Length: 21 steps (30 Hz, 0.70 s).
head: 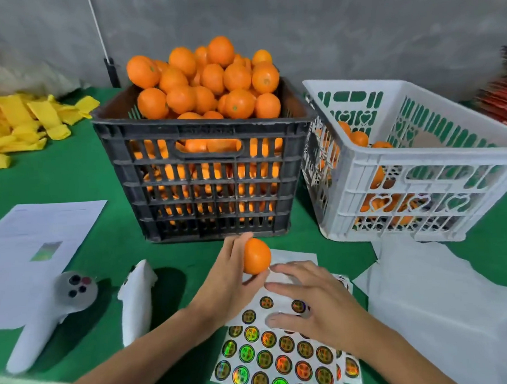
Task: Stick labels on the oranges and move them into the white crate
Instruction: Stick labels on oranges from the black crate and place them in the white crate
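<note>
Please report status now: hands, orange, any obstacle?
Left hand grips one orange. Right hand flat over sticker sheet. White crate open, path clear.

Single head view, angled forward and down, close over green table (71, 176)

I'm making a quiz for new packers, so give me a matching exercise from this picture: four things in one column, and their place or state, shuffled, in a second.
Things:
1. black crate
2. white crate
3. orange
4. label sheet

Place or state:
A. flat on the green table, under the right hand
B. heaped above its rim with fruit
C. held in the left hand
D. only a few fruits at its bottom

Pairs: 1-B, 2-D, 3-C, 4-A
</note>
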Available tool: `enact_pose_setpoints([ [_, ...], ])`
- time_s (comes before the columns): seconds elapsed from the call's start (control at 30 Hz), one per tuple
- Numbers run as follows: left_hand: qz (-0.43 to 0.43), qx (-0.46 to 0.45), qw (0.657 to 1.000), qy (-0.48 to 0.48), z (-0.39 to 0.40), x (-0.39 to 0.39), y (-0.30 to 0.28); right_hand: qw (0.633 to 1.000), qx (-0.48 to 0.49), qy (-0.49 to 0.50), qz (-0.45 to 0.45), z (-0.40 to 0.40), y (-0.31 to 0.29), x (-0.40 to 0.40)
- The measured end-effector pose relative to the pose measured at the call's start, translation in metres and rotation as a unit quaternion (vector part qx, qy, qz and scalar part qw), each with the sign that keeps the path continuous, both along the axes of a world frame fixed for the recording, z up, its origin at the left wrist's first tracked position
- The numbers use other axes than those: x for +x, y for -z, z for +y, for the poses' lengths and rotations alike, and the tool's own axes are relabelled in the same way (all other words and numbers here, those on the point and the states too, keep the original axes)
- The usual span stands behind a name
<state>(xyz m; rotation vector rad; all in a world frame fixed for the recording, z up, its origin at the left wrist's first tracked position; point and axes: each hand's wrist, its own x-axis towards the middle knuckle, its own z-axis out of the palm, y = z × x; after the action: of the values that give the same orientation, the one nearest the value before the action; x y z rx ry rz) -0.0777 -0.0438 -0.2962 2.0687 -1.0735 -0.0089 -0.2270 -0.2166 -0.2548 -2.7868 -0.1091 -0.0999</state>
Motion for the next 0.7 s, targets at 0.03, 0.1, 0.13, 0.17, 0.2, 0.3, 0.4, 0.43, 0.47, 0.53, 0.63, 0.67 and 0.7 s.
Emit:
enact_pose_setpoints([
  [0.03, 0.008, -0.002, 1.0, -0.004, 0.0, 0.0, 0.0, 1.0, -0.006, -0.002, -0.014, 0.001, 0.0, 0.001],
  [0.1, 0.035, -0.008, 0.999, -0.016, 0.0, 0.001, -0.002, 0.998, -0.028, -0.018, -0.06, 0.003, 0.003, 0.0],
  [0.13, 0.048, -0.011, 0.999, -0.022, 0.0, 0.001, -0.003, 0.996, -0.039, -0.028, -0.077, 0.004, 0.004, -0.001],
  [0.17, 0.053, -0.013, 0.998, -0.027, 0.0, 0.002, -0.004, 0.995, -0.042, -0.033, -0.085, 0.005, 0.006, 0.0],
  [0.2, 0.052, -0.012, 0.998, -0.029, -0.001, 0.001, -0.005, 0.995, -0.034, -0.032, -0.088, 0.006, 0.006, 0.0],
  [0.3, 0.03, -0.007, 0.999, -0.019, -0.001, -0.002, -0.007, 0.996, 0.031, -0.005, -0.081, 0.009, 0.007, 0.005],
  [0.4, 0.034, 0.003, 0.999, -0.019, 0.0, -0.001, -0.006, 0.984, 0.174, 0.024, -0.034, 0.011, 0.006, 0.009],
  [0.43, 0.034, 0.007, 0.999, -0.019, 0.001, 0.0, -0.005, 0.974, 0.224, 0.032, -0.013, 0.011, 0.004, 0.009],
  [0.47, 0.032, 0.01, 0.999, -0.02, 0.001, 0.0, -0.005, 0.965, 0.258, 0.037, 0.005, 0.011, 0.002, 0.01],
  [0.53, 0.032, 0.012, 0.999, -0.021, 0.001, 0.0, -0.005, 0.957, 0.284, 0.044, 0.027, 0.01, -0.001, 0.011],
  [0.63, 0.03, 0.011, 0.999, -0.018, 0.001, 0.0, -0.005, 0.954, 0.29, 0.054, 0.05, 0.01, -0.004, 0.013],
  [0.67, 0.027, 0.012, 0.999, -0.018, 0.002, 0.0, -0.005, 0.955, 0.287, 0.056, 0.055, 0.01, -0.004, 0.014],
  [0.7, 0.023, 0.012, 0.999, -0.019, 0.002, 0.0, -0.006, 0.955, 0.286, 0.059, 0.06, 0.011, -0.005, 0.014],
])
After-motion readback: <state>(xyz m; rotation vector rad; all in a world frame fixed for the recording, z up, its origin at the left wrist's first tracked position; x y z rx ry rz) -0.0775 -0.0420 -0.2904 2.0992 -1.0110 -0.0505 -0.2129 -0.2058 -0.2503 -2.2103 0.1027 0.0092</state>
